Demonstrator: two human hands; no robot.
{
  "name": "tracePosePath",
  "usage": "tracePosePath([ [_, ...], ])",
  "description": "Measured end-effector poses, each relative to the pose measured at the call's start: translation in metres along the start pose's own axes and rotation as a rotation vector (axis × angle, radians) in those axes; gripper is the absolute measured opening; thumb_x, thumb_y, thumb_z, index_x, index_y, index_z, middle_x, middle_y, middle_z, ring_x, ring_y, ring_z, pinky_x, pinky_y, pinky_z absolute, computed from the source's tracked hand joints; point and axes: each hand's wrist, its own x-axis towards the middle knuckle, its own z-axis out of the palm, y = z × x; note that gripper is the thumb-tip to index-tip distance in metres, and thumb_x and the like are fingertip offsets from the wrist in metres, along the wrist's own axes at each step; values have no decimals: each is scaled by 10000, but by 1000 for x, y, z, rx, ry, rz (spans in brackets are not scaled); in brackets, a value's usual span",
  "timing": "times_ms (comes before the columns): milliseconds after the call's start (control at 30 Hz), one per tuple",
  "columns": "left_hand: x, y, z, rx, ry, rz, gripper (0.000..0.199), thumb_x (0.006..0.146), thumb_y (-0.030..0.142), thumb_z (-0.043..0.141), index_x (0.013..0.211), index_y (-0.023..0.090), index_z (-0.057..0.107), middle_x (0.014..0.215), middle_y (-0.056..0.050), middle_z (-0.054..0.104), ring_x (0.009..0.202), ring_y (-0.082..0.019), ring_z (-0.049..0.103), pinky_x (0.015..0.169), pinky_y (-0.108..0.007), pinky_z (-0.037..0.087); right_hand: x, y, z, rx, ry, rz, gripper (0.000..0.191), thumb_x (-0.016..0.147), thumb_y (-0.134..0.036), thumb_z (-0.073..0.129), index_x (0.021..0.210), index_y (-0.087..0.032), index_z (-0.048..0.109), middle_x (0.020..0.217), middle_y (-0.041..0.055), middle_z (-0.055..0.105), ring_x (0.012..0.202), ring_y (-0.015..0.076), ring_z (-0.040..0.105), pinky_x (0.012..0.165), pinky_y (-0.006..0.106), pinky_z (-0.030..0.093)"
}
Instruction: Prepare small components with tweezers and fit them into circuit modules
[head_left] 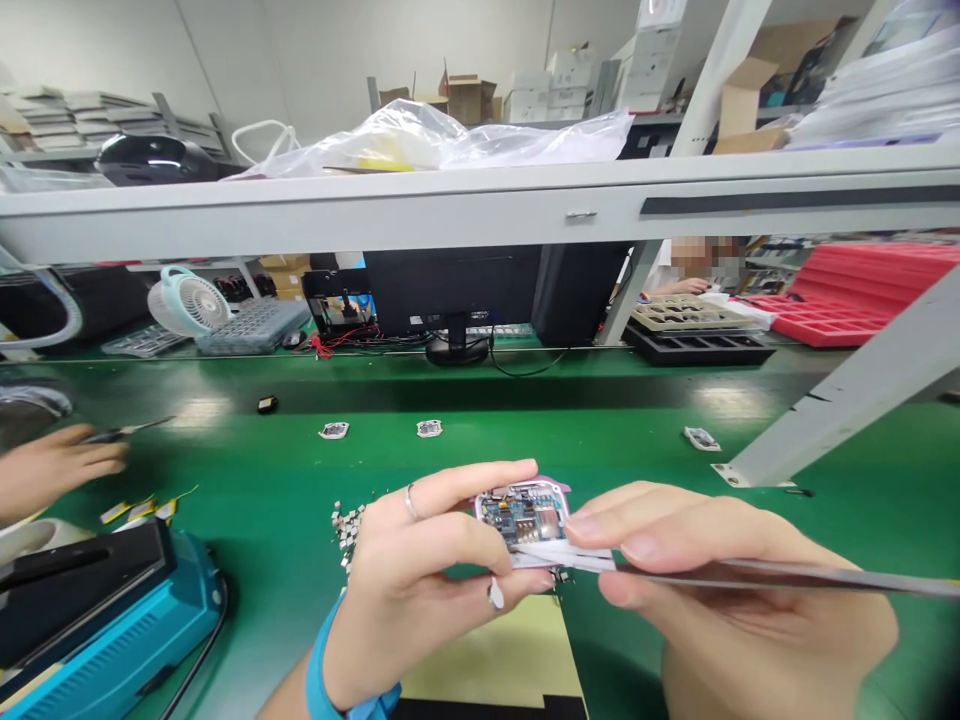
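My left hand (442,550), with a ring and a blue wrist strap, is closed around the edges of a small device casing (525,512). Its open face shows a circuit board with chips and a metal part. Along the casing's lower edge lie white strips (566,555). My right hand (720,570) pinches a pair of tweezers (810,575), and its fingertips are at the strips and the casing's right side. A small white piece (496,594) sits by my left thumb. Under the hands is a yellow sheet (495,655).
Tiny metallic parts (347,530) are heaped left of my hand. Circuit boards (429,428) lie farther back on the green mat. A blue machine (142,620) stands at left, near a co-worker's hand (56,465) with a pointed tool. A slanted white post (840,390) rises at right.
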Motion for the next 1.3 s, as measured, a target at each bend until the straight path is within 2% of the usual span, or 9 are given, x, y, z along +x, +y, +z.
tracePosePath([
  [167,0,3,-1,-31,18,-29,132,626,144,705,639,167,576,1013,-62,625,781,-170,634,616,-225,540,-4,-2,3,75,52,43,306,675,-11,636,885,-232,615,870,-11,658,788,157,613,712,283,529],
  [300,1,6,-1,-105,40,-23,141,624,193,713,673,168,584,953,-63,649,745,-163,644,612,-227,552,-4,-7,1,121,21,35,224,709,-109,646,887,-242,618,836,-6,665,738,166,625,671,291,547],
  [400,2,7,1,-93,65,-22,156,613,222,719,650,165,579,898,-66,670,711,-165,653,601,-228,560,-1,-12,-1,103,-10,10,124,800,-206,553,885,-228,640,771,21,675,723,189,635,645,304,558],
  [500,3,7,1,-63,94,-47,190,574,235,740,635,170,573,860,-60,682,677,-167,657,580,-226,564,3,-14,-2,79,-64,-4,254,871,-308,421,880,-216,658,755,46,678,732,204,640,641,314,561],
  [567,3,7,1,-57,95,-57,200,559,232,748,629,172,571,850,-57,686,664,-165,658,571,-223,565,3,-13,1,53,-49,-10,228,858,-306,450,865,-223,662,759,41,679,712,206,642,617,314,565],
  [667,3,7,1,-46,83,-63,196,568,246,744,629,176,572,844,-50,687,663,-160,658,565,-218,564,0,-13,9,20,91,22,115,805,-265,547,814,-248,660,721,13,675,655,188,638,568,295,565],
  [733,3,8,0,-38,81,-65,194,580,268,735,626,179,570,844,-46,687,669,-161,659,565,-221,565,-1,-13,13,5,130,42,94,794,-262,565,797,-266,659,697,0,671,636,177,634,561,289,564],
  [1000,3,8,1,-32,64,-80,187,603,285,718,625,192,557,857,-42,686,683,-162,659,562,-208,565,-1,-18,10,-10,94,86,103,788,-266,562,803,-272,664,708,-3,673,639,179,636,585,279,564],
  [1300,2,7,0,-27,57,-93,190,599,306,718,626,205,560,869,-30,684,679,-159,658,544,-205,561,-1,-22,11,-15,96,125,86,704,-235,655,782,-268,671,724,-6,674,638,177,636,591,254,567],
])
